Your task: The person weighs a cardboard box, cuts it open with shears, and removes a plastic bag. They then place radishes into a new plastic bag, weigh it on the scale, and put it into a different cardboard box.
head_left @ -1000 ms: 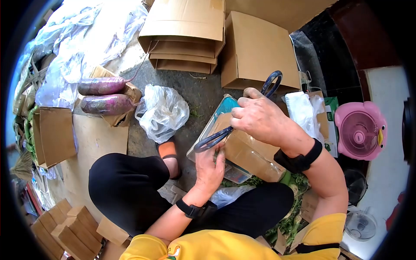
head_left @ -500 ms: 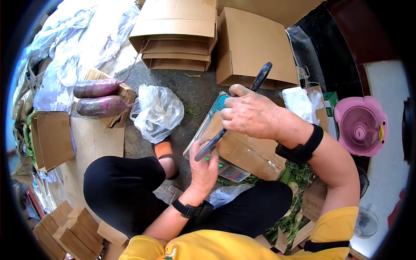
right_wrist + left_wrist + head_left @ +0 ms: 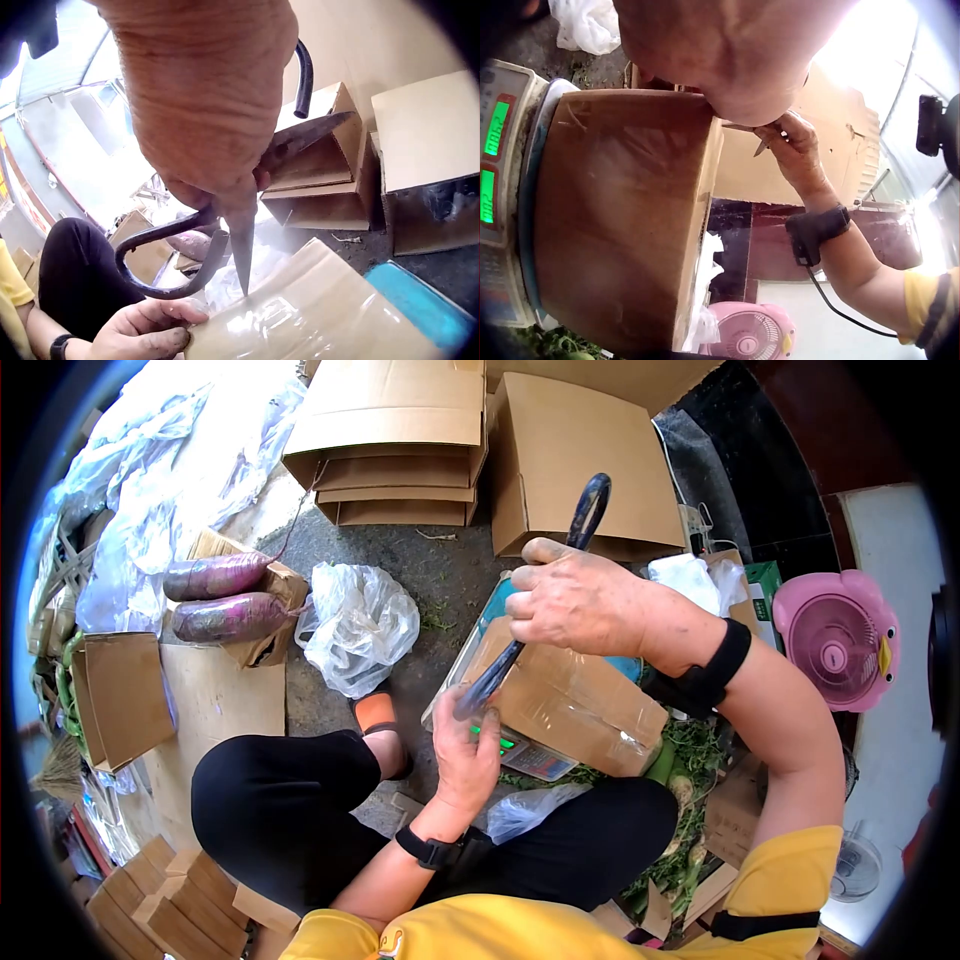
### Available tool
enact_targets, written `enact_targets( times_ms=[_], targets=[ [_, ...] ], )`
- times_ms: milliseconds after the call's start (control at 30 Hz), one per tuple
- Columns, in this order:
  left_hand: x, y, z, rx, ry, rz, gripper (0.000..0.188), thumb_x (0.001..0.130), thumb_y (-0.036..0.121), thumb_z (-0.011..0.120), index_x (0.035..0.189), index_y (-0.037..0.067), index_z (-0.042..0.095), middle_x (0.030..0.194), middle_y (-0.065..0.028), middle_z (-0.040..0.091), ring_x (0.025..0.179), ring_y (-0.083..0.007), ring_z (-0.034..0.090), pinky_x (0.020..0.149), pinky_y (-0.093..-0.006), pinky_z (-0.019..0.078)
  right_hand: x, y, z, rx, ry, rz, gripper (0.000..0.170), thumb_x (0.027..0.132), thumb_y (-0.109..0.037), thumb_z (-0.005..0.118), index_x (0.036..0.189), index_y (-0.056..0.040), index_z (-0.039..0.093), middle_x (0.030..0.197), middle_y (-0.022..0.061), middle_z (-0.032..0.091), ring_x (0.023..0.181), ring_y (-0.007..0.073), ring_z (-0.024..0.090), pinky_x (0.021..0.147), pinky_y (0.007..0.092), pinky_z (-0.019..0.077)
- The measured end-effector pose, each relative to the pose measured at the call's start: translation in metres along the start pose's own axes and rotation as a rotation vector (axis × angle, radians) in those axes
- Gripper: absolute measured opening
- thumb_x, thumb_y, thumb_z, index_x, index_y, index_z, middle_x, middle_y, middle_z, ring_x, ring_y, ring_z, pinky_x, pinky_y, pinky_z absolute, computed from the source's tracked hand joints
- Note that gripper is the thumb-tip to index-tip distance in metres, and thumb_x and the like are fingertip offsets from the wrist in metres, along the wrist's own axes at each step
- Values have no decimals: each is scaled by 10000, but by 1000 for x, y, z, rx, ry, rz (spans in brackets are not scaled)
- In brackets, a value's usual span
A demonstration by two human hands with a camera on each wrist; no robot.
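Observation:
Dark-handled scissors (image 3: pixel 488 685) are gripped by my right hand (image 3: pixel 590 605) near their middle, the blades spread apart. In the right wrist view one blade (image 3: pixel 241 259) points down, its tip at the taped top of a cardboard box (image 3: pixel 300 319); the other juts sideways. That box (image 3: pixel 580 710) lies on a scale (image 3: pixel 540 762) with green lit digits (image 3: pixel 496 129). My left hand (image 3: pixel 465 755) is beside the box's near left end, fingers fairly straight at its edge (image 3: pixel 142 330), just below a scissor handle loop.
Two wrapped purple radishes (image 3: pixel 230 617) and a crumpled plastic bag (image 3: pixel 360 625) lie to the left. Large cartons (image 3: pixel 590 460) stand beyond the scale. Greens (image 3: pixel 690 760) lie beside my right knee, and a pink fan (image 3: pixel 835 640) stands at the far right.
My right hand has shifted slightly left and turned the scissors more upright, from a wide slant. My left hand stays by the box end. The scale's green digits have come into view.

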State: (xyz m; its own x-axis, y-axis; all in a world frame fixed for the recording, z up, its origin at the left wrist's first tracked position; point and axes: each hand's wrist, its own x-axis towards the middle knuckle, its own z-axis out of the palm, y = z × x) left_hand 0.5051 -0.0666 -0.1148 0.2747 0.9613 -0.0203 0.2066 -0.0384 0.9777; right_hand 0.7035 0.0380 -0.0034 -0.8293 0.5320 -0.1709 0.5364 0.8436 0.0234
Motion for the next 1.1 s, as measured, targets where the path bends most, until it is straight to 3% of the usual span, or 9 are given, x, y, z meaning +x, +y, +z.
enact_targets(
  times_ms=[467, 600, 800, 900, 1033, 1100],
  targets=[
    [2, 1, 0, 14, 4, 19, 187, 763, 15, 560, 947, 15, 595, 1008, -161, 540, 943, -328, 524, 832, -379, 412, -30, 27, -5, -105, -15, 180, 47, 706, -160, 551, 667, -158, 576, 703, -23, 554, 811, 151, 554, 803, 287, 399],
    [0, -1, -2, 51, -14, 47, 186, 788, -5, 547, 969, 19, 582, 1027, -136, 520, 972, -260, 521, 804, -326, 423, -27, 3, -8, -45, 63, 305, 46, 715, -155, 540, 670, -152, 551, 691, -14, 539, 790, 157, 562, 726, 300, 422],
    [7, 11, -5, 81, -48, 82, 178, 792, 20, 543, 964, 7, 586, 1052, -167, 501, 1001, -291, 504, 840, -351, 416, -28, -37, -5, -33, 106, 461, 32, 688, -141, 561, 662, -130, 548, 680, -6, 538, 737, 154, 573, 603, 282, 446],
    [13, 20, -4, 212, -76, 160, 188, 793, 26, 532, 970, -10, 585, 1074, -185, 493, 1023, -317, 494, 863, -367, 411, -33, -65, -6, 46, 77, 650, 34, 671, -137, 574, 689, -113, 559, 690, 26, 564, 671, 172, 590, 551, 295, 479],
    [14, 19, -1, 198, -97, 130, 232, 782, 18, 530, 1006, -27, 568, 1097, -197, 486, 1042, -341, 480, 892, -394, 395, -35, -90, 2, 92, 73, 758, 25, 684, -115, 559, 696, -94, 556, 684, 42, 560, 679, 190, 592, 564, 301, 482],
    [15, 19, -1, 181, -113, 120, 257, 774, 15, 538, 1026, -30, 557, 1108, -202, 479, 1053, -352, 469, 899, -410, 384, -35, -98, 11, 102, 157, 822, 59, 673, -112, 587, 655, -84, 537, 673, 55, 542, 659, 213, 577, 562, 319, 474]
  ],
)
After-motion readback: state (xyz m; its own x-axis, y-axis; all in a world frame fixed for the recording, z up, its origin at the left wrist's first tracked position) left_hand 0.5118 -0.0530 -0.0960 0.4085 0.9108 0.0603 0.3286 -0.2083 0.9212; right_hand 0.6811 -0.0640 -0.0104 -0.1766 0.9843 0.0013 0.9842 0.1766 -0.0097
